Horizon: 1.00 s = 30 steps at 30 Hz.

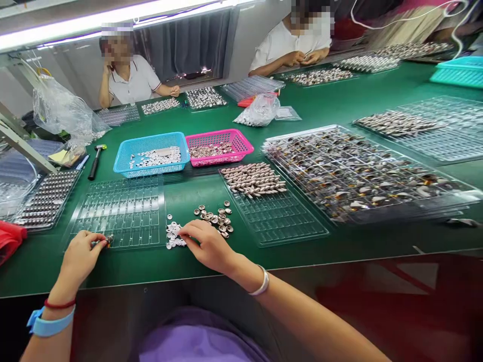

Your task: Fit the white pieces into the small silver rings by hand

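My left hand (81,254) pinches a small shiny metal part (109,239) over the near left corner of a clear plastic tray (124,208) with moulded slots. The part is mostly hidden by my fingers, and its exact kind does not show. Over a small pile of white round discs (173,234), my right hand (207,244) has its thumb and fingertips drawn together at the pile's edge. Whether a disc is between them I cannot make out. Just behind that hand lie several round metal caps (215,217), loose on the green table (192,193).
Behind stand a blue basket (151,156) of white discs and a pink basket (221,148) of metal pieces. Rightward are a half-filled tray (279,216) and a large filled tray (362,173). A hammer (96,162) lies left. Two people sit across the table.
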Each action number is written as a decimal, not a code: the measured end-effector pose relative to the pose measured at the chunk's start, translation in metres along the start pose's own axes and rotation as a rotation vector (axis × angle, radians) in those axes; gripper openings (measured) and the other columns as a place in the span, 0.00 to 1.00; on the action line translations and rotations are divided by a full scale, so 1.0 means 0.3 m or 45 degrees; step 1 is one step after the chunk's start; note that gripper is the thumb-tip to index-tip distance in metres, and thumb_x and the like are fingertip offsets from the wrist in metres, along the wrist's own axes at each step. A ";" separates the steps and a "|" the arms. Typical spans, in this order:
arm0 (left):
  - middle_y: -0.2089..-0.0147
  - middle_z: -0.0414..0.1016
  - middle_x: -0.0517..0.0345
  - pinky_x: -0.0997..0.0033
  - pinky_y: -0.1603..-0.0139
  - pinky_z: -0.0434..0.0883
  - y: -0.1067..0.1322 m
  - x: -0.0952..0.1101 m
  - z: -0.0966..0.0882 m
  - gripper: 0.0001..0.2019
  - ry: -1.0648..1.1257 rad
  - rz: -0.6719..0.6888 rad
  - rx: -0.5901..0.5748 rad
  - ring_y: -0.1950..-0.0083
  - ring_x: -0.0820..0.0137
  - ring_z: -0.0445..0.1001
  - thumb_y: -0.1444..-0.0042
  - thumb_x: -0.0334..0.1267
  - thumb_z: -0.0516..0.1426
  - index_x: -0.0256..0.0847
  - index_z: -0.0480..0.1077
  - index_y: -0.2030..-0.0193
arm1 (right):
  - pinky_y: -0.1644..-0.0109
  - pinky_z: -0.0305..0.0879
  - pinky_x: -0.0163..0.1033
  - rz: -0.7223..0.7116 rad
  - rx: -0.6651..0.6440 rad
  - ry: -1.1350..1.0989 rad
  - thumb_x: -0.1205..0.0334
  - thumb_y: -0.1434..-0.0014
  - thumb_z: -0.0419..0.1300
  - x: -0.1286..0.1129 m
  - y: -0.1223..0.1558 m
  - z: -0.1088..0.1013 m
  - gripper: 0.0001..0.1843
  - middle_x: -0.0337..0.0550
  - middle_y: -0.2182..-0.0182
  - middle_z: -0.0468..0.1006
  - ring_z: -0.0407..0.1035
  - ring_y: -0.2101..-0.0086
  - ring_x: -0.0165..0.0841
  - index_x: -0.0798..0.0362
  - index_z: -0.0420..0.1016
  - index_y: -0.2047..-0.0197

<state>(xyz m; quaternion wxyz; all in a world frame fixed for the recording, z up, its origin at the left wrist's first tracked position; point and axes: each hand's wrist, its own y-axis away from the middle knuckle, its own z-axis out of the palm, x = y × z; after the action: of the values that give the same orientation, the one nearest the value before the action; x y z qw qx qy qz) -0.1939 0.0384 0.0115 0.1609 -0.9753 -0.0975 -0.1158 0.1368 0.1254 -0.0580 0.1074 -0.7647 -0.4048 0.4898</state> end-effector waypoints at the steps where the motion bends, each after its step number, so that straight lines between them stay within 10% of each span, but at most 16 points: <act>1: 0.73 0.75 0.55 0.69 0.75 0.64 -0.002 0.010 -0.001 0.10 0.002 0.046 0.012 0.76 0.67 0.71 0.48 0.43 0.58 0.45 0.79 0.74 | 0.57 0.69 0.44 0.014 0.019 -0.027 0.71 0.35 0.55 -0.008 0.005 0.001 0.08 0.49 0.65 0.79 0.73 0.63 0.38 0.54 0.75 0.61; 6: 0.65 0.77 0.53 0.64 0.58 0.69 0.070 0.179 0.000 0.12 0.081 0.348 0.105 0.63 0.63 0.75 0.39 0.41 0.54 0.46 0.80 0.63 | 0.56 0.72 0.39 0.165 -0.002 -0.291 0.66 0.34 0.55 -0.096 0.012 0.009 0.07 0.46 0.64 0.80 0.74 0.62 0.34 0.54 0.75 0.58; 12: 0.66 0.79 0.59 0.67 0.55 0.68 0.181 0.437 0.023 0.15 0.173 0.995 0.230 0.64 0.70 0.76 0.41 0.24 0.55 0.48 0.77 0.58 | 0.58 0.70 0.34 0.700 -0.459 -1.478 0.49 0.46 0.70 -0.176 0.041 -0.002 0.21 0.39 0.68 0.78 0.73 0.68 0.27 0.56 0.76 0.57; 16: 0.67 0.76 0.60 0.73 0.63 0.73 0.229 0.505 0.057 0.10 0.567 0.662 0.219 0.67 0.72 0.76 0.43 0.27 0.60 0.46 0.76 0.59 | 0.60 0.70 0.32 0.843 -0.273 -1.652 0.54 0.55 0.76 -0.181 0.088 -0.024 0.20 0.36 0.71 0.78 0.72 0.71 0.25 0.56 0.78 0.63; 23: 0.69 0.76 0.57 0.74 0.67 0.75 0.293 0.559 0.113 0.10 1.225 0.000 -0.537 0.67 0.69 0.77 0.39 0.45 0.59 0.42 0.77 0.65 | 0.65 0.75 0.33 0.496 0.176 -1.213 0.54 0.51 0.74 -0.210 0.151 -0.050 0.13 0.39 0.70 0.76 0.74 0.72 0.27 0.52 0.82 0.67; 30: 0.70 0.75 0.59 0.76 0.68 0.75 0.298 0.589 0.087 0.02 1.209 0.036 -0.268 0.69 0.71 0.75 0.44 0.36 0.63 0.43 0.76 0.68 | 0.67 0.75 0.32 0.248 0.221 -0.679 0.59 0.40 0.67 -0.245 0.169 -0.096 0.08 0.41 0.67 0.77 0.74 0.71 0.28 0.52 0.79 0.59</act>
<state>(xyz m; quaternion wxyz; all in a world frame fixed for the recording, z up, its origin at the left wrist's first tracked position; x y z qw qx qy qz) 0.0002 -0.0088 0.0068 0.0895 -0.8269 0.0124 -0.5551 0.1727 0.0460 -0.0233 0.0149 -0.6322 -0.3000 0.7142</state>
